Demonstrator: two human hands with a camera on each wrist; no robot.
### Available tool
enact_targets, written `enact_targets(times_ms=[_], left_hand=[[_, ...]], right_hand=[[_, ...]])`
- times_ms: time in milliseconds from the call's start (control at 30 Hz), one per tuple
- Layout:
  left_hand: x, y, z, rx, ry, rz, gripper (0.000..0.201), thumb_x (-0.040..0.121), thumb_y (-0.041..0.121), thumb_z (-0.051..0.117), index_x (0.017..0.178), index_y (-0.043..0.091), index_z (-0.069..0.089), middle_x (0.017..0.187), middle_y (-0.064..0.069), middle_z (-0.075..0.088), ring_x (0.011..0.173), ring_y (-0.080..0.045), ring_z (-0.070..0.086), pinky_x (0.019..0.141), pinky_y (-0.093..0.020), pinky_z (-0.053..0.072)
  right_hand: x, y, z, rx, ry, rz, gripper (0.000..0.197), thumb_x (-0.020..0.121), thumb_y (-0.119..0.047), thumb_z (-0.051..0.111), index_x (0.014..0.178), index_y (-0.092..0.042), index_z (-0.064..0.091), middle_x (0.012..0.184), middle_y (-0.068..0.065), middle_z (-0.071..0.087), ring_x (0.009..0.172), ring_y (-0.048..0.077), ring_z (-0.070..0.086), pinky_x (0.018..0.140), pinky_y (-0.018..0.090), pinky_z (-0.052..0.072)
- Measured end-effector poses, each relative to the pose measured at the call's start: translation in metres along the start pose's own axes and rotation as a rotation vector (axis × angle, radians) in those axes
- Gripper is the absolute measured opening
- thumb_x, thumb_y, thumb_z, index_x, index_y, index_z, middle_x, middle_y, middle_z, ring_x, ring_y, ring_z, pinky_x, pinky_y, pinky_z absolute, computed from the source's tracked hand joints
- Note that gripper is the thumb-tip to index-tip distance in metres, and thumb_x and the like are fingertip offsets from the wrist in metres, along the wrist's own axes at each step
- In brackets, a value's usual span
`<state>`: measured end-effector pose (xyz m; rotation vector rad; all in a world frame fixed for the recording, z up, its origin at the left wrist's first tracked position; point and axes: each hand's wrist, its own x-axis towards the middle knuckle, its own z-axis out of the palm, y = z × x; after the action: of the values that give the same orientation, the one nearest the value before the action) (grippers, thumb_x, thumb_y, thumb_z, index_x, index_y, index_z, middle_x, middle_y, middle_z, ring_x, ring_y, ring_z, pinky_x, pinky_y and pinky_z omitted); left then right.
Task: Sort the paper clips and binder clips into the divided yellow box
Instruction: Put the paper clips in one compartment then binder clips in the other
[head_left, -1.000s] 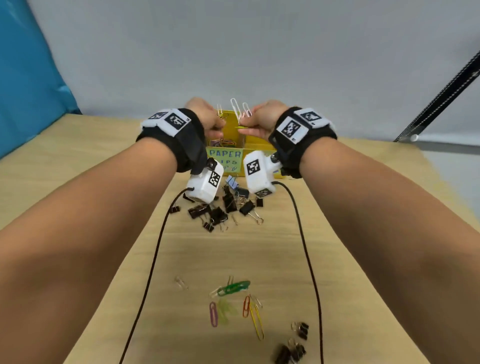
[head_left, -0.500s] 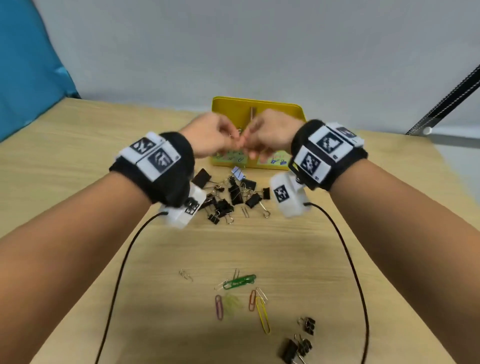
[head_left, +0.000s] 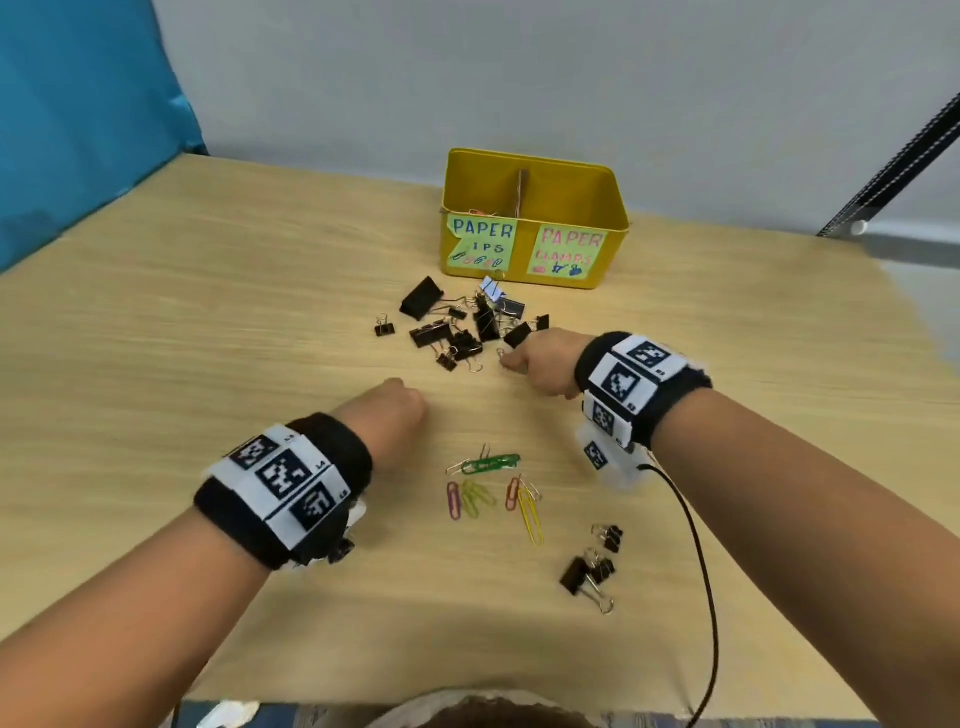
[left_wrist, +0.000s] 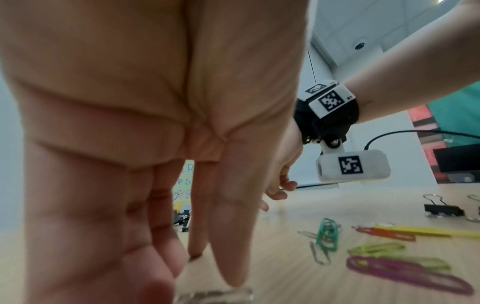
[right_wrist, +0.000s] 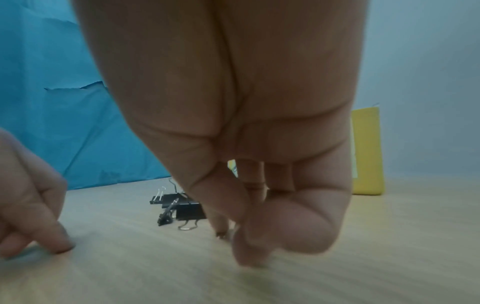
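Left grip (head_left: 395, 415) hung released above the tabletop (head_left: 208, 322); right grip (head_left: 540, 364) by the binder clips (head_left: 467, 327), clench unclear

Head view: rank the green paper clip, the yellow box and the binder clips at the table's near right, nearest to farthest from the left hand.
From the left hand:
1. Green paper clip, just right of it.
2. Near-right binder clips, toward the camera.
3. Yellow box, at the far edge.

The left hand (left_wrist: 145, 144) fills the near side, fingers (left_wrist: 233, 236) pointing down at the wooden bench (left_wrist: 298, 283). To its right lie a green paper clip (left_wrist: 327, 234), purple paper clips (left_wrist: 405, 273), a yellow one (left_wrist: 426, 231) and a black binder clip (left_wrist: 444, 209). The right hand (left_wrist: 281, 181) reaches down beyond.
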<state>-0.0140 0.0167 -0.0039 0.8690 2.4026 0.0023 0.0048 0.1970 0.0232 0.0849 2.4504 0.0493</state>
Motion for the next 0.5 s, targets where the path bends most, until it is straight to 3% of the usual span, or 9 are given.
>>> enact_targets(times_ms=[33,100,133,200,267,333,367,433,500], left_hand=[[-0.003,-0.003,0.001,-0.008,0.020,-0.024,0.042,0.090,0.005,0.049,0.132,0.007,0.048,0.131,-0.013,0.049,0.117,-0.026,0.053,0.099,-0.029,0.045],[-0.008,-0.005,0.005,-0.021,0.052,-0.037,0.034,0.088,-0.001,0.049,0.121,0.003,0.053,0.125,-0.015,0.055,0.112,-0.027,0.055,0.091,-0.029,0.045],[-0.009,-0.004,0.008,-0.023,0.069,-0.037,0.031,0.087,-0.004,0.046,0.116,0.003,0.055,0.121,-0.015,0.057,0.108,-0.028,0.057,0.088,-0.029,0.046],[-0.007,-0.001,0.010,-0.019,0.089,-0.034,0.032,0.086,-0.008,0.041,0.110,0.002,0.058,0.117,-0.016,0.060,0.104,-0.028,0.059,0.089,-0.030,0.049],[-0.006,0.006,0.011,-0.024,0.056,-0.024,0.030,0.087,-0.005,0.044,0.110,0.001,0.061,0.117,-0.015,0.061,0.107,-0.028,0.059,0.092,-0.030,0.049],[-0.003,0.015,0.012,-0.062,0.034,0.029,0.023,0.087,0.001,0.053,0.105,0.004,0.066,0.114,-0.011,0.063,0.107,-0.026,0.060,0.090,-0.028,0.047],[-0.003,0.018,0.013,-0.090,0.028,0.054,0.019,0.086,0.003,0.057,0.101,0.006,0.068,0.111,-0.009,0.064,0.106,-0.025,0.060,0.087,-0.026,0.047],[-0.003,0.021,0.015,-0.139,0.023,0.071,0.018,0.083,0.006,0.062,0.100,0.010,0.068,0.104,-0.005,0.061,0.104,-0.023,0.060,0.083,-0.025,0.046],[-0.004,0.021,0.017,-0.184,0.021,0.068,0.029,0.080,0.011,0.068,0.108,0.014,0.061,0.105,-0.004,0.058,0.099,-0.021,0.058,0.081,-0.026,0.046]], right_hand=[[0.000,0.000,0.004,0.042,0.001,0.000,0.054,0.095,0.003,0.029,0.144,-0.015,0.037,0.139,0.007,0.047,0.091,0.016,0.037,0.044,0.011,0.030],[-0.002,0.000,0.014,0.183,-0.017,-0.015,0.044,0.096,-0.005,0.037,0.136,-0.017,0.052,0.111,-0.001,0.059,0.084,0.017,0.046,0.045,0.009,0.035],[-0.004,0.000,0.021,0.275,-0.035,-0.017,0.038,0.095,-0.009,0.042,0.128,-0.017,0.060,0.104,-0.002,0.063,0.082,0.018,0.053,0.049,0.013,0.040],[-0.008,-0.001,0.032,0.425,-0.092,-0.024,0.035,0.090,-0.007,0.045,0.111,-0.018,0.071,0.107,0.002,0.066,0.089,0.023,0.060,0.058,0.023,0.046],[-0.012,-0.003,0.041,0.500,-0.132,-0.036,0.037,0.085,-0.001,0.044,0.093,-0.019,0.075,0.097,0.004,0.064,0.082,0.023,0.055,0.060,0.029,0.045],[-0.018,-0.005,0.044,0.573,-0.082,-0.033,0.033,0.085,-0.002,0.045,0.083,-0.020,0.073,0.084,0.004,0.060,0.075,0.020,0.051,0.062,0.031,0.045],[-0.020,-0.006,0.044,0.568,-0.023,-0.029,0.030,0.086,-0.003,0.047,0.085,-0.021,0.071,0.081,0.002,0.058,0.074,0.018,0.052,0.065,0.030,0.046],[-0.026,-0.010,0.046,0.440,0.071,-0.039,0.026,0.086,-0.008,0.052,0.104,-0.021,0.066,0.089,-0.003,0.055,0.083,0.016,0.053,0.074,0.028,0.045],[-0.031,-0.015,0.054,0.303,0.074,-0.062,0.045,0.080,-0.019,0.066,0.124,-0.021,0.054,0.105,-0.002,0.049,0.099,0.018,0.051,0.085,0.029,0.046]])
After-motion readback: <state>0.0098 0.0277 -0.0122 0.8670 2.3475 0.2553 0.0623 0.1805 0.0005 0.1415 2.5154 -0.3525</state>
